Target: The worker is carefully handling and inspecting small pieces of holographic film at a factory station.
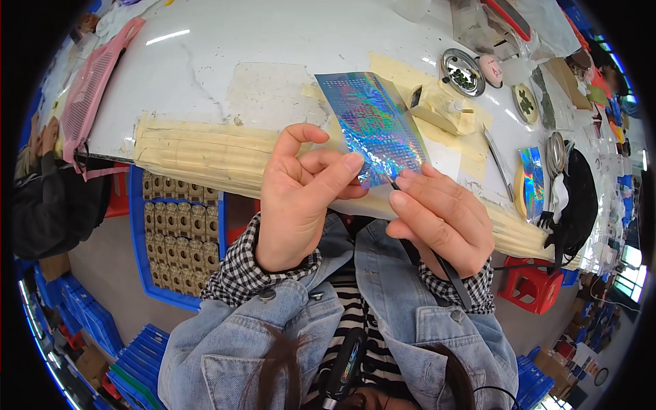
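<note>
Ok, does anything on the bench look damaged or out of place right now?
Mostly the table: its front edge is padded with layered, yellowed tape, and a cracked, patched area shows on the white top. The holographic sheet, held between the left hand and the right hand, looks flat and intact.

Both forearms rise from the lower edge, sleeves of blue denim with checked cuffs showing at the wrists. The left hand (301, 195) is raised with its back toward the camera, thumb up and apart, index finger stretched rightward and pinching with the fingers below it. The right hand (441, 219) sits just beside it, knuckles up, fingers curled in a pen-like grip, its fingertips almost touching the left hand's; the thumb seems tucked underneath.
</note>
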Available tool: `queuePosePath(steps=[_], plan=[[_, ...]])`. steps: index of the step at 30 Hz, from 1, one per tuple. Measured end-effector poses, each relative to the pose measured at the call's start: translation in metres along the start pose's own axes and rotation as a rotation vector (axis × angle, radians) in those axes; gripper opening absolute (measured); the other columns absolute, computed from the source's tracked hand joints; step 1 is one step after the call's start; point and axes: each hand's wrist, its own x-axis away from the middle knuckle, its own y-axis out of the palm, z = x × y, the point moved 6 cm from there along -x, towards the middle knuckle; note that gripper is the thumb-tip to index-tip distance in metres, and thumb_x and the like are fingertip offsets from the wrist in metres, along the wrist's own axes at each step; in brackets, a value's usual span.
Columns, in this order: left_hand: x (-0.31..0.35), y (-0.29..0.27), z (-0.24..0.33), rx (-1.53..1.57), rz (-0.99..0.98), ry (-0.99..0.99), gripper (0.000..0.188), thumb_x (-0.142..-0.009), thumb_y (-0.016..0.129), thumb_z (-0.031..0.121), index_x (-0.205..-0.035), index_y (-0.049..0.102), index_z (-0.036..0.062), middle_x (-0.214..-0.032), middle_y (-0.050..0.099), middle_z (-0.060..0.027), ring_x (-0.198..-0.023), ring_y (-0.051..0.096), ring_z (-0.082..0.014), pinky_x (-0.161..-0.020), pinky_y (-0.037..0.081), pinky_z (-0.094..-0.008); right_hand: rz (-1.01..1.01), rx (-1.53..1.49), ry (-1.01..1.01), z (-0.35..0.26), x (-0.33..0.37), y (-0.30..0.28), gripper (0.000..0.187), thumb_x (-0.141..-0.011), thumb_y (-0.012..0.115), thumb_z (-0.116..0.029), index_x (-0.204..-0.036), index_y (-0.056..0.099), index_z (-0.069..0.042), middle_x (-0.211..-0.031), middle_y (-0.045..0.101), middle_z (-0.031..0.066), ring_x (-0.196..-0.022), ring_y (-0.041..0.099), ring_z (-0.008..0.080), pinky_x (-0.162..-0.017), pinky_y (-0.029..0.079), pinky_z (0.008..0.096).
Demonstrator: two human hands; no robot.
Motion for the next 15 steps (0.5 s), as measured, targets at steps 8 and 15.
queuePosePath(steps=[8, 15], plan=[[-0.003, -0.006, 0.008, -0.024, 0.038, 0.085, 0.034, -0.087, 0.062, 0.000, -0.113, 0.040, 0.0051, -0.084, 0.066, -0.0070, -0.078, 0.063, -0.0118, -0.069, 0.055, -0.0280, -0.184, 0.214, 0.047, 0.017, 0.038, -0.007, 0.028, -0.073, 0.075, -0.019, -0.096, 0.068, -0.005, -0.090, 0.067, 0.0082, -0.086, 0.066, 0.0225, -0.080, 0.056, 0.0377], [-0.004, -0.003, 0.007, -0.023, 0.018, 0.092, 0.033, -0.087, 0.061, 0.000, -0.112, 0.041, 0.0049, -0.084, 0.066, -0.0065, -0.078, 0.063, -0.0111, -0.069, 0.055, -0.0276, -0.242, 0.299, 0.057, 0.020, 0.047, -0.003, 0.026, -0.074, 0.072, -0.018, -0.096, 0.067, -0.006, -0.089, 0.066, 0.0065, -0.089, 0.064, 0.0218, -0.085, 0.053, 0.0390]])
